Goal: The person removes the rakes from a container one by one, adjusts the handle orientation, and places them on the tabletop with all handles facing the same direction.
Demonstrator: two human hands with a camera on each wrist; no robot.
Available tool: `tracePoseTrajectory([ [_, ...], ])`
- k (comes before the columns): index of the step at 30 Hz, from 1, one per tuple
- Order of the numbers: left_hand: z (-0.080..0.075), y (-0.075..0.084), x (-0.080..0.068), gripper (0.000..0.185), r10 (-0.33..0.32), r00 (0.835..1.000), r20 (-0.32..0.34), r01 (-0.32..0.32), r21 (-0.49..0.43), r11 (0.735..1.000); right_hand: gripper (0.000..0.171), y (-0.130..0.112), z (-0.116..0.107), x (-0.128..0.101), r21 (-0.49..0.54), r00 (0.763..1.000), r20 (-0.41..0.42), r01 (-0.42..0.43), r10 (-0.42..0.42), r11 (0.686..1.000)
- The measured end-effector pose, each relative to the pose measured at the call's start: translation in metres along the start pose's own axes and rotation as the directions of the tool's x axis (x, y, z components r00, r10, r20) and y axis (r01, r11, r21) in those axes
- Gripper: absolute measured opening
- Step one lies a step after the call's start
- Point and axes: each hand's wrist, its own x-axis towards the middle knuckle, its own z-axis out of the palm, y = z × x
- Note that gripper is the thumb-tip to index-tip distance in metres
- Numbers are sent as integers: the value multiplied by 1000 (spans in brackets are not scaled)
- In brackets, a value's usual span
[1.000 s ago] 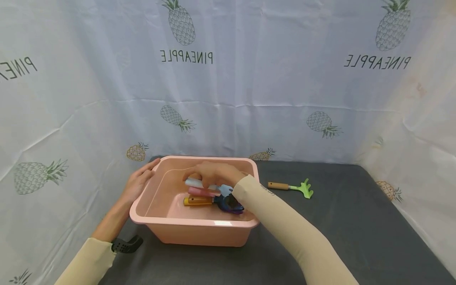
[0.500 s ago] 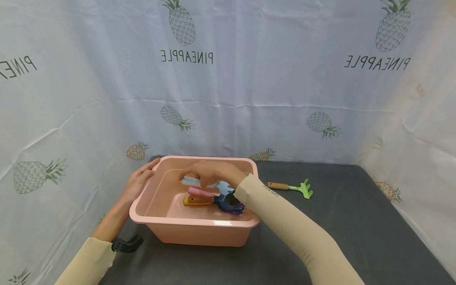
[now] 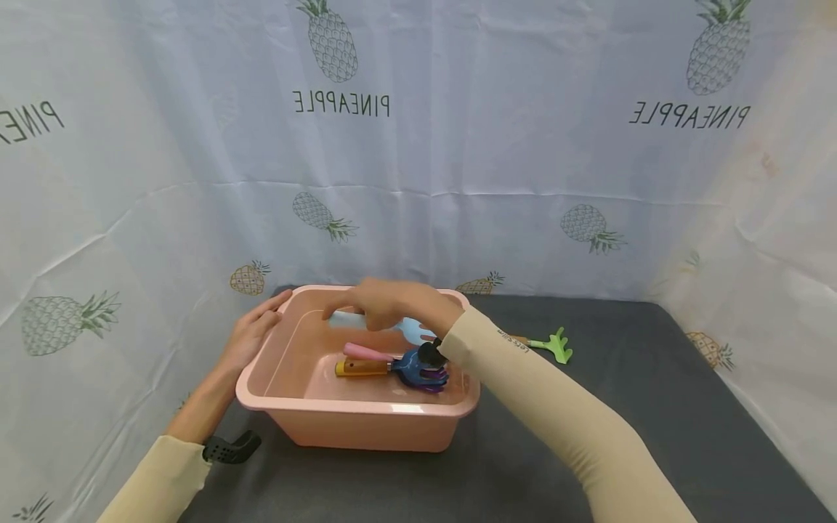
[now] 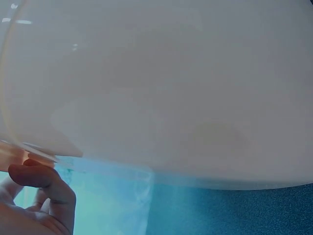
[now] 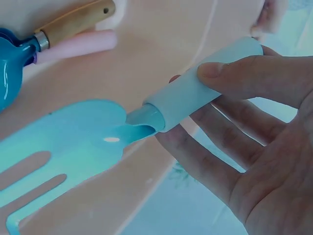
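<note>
A green rake [image 3: 556, 346] lies on the dark table [image 3: 621, 407], with part of its brown handle [image 3: 521, 339] hidden. Left of the rake and a bit nearer is a blue scoop [image 3: 408, 363] with a yellow-brown handle [image 3: 362, 368]. A pink handle [image 3: 366, 352] lies just beside it. Behind the rake hangs a pale curtain [image 3: 431, 156], with pineapples [image 3: 333, 47] and the word PINEAPPLE printed backwards.

Basin [image 3: 366, 430] on table [image 3: 660, 414], scoop [image 3: 407, 368] inside, fork [image 5: 90, 128] behind scoop; rake [image 3: 557, 345] right of basin.
</note>
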Motion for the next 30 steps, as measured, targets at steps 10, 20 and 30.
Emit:
tracePoseTrajectory([
  [10,0,-1,1,55,-5,1000,6,5,12,1000,86,-2,-16,-22,-42,999,-43,10,-12,999],
  [20,1,-1,0,54,19,1000,-7,-19,-3,1000,86,-6,-33,-42,-54,998,-57,-16,13,998],
  [30,0,-1,-1,54,2,1000,-16,-2,30,1000,82,-3,-45,-69,-102,997,-68,-37,31,994],
])
